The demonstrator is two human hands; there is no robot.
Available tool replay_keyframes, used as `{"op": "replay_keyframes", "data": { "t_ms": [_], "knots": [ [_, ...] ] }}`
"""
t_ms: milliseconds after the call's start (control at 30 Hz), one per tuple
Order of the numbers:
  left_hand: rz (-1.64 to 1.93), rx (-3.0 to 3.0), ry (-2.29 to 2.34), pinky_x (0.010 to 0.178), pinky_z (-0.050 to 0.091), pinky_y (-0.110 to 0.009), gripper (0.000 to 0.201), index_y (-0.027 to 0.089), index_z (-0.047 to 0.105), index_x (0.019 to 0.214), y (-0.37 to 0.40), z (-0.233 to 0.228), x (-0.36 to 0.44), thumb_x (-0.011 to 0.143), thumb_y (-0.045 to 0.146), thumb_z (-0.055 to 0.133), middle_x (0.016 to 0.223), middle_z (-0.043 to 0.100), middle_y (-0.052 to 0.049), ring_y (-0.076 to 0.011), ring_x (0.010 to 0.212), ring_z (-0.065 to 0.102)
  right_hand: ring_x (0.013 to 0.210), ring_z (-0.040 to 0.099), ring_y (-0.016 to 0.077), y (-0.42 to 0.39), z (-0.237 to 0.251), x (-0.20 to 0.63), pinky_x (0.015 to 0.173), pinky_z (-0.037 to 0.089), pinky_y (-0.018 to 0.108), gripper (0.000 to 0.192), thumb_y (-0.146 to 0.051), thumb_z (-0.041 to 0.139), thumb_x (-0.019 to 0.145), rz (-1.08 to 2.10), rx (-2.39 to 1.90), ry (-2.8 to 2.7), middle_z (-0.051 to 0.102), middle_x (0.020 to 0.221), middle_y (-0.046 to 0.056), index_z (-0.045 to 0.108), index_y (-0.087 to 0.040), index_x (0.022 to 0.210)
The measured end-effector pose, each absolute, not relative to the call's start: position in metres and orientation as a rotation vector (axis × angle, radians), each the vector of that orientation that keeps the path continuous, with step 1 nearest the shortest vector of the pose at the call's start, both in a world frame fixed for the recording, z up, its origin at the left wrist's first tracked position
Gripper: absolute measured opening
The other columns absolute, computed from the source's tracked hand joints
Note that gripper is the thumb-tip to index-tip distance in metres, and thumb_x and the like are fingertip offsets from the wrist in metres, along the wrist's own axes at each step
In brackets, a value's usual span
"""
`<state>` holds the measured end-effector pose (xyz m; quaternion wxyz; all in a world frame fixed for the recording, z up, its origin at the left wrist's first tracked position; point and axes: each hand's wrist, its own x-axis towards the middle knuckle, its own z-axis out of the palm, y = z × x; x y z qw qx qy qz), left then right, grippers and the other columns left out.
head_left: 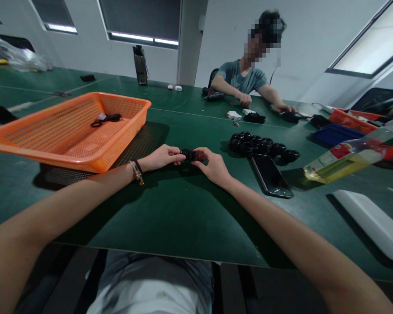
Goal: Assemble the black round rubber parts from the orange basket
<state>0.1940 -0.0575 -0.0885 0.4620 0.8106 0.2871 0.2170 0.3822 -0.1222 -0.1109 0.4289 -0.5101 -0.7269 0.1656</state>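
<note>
Between my two hands, just above the green table, is a small black part, roughly cylindrical; its exact kind is too small to make out. My left hand pinches its left end between thumb and fingers. On its right end, the thumb and fingers of my right hand are closed. To the right of my right hand lies a cluster of several round black rings. A dark smartphone rests beside them, close to my right forearm.
An orange perforated basket holding a dark cable stands at left. On the right are a tilted bottle of yellow liquid and a white slab-like object. Across the table, a person handles black pieces near a power drill.
</note>
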Motion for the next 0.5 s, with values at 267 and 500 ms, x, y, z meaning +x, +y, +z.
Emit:
{"op": "replay_keyframes", "data": {
  "t_ms": [267, 500],
  "knots": [
    [0.537, 1.985, 0.7, 0.06, 0.039, -0.02, 0.023, 0.011, 0.059, 0.064, -0.0569, -0.0887, 0.1937, 0.075, 0.031, 0.056, 0.06, 0.053, 0.002, -0.0078, 0.057, 0.049, 0.073, 0.065, 0.0171, -0.1229, -0.1091, 0.3817, 0.072, 0.051, 0.033, 0.024, -0.015, 0.062, 0.071, 0.407, -1.301, -1.832, 0.068, 0.079, 0.003, 0.058, -0.018, 0.095],
    [0.54, 1.99, 0.677, 0.059, 0.04, -0.02, 0.023, 0.011, 0.059, 0.064, -0.0564, -0.09, 0.1936, 0.075, 0.032, 0.056, 0.059, 0.053, 0.002, -0.0078, 0.057, 0.049, 0.072, 0.064, 0.0166, -0.1232, -0.1083, 0.3812, 0.071, 0.051, 0.032, 0.024, -0.014, 0.062, 0.072, 0.394, -1.311, -1.835, 0.068, 0.079, 0.004, 0.059, -0.017, 0.096]
  ]
}}
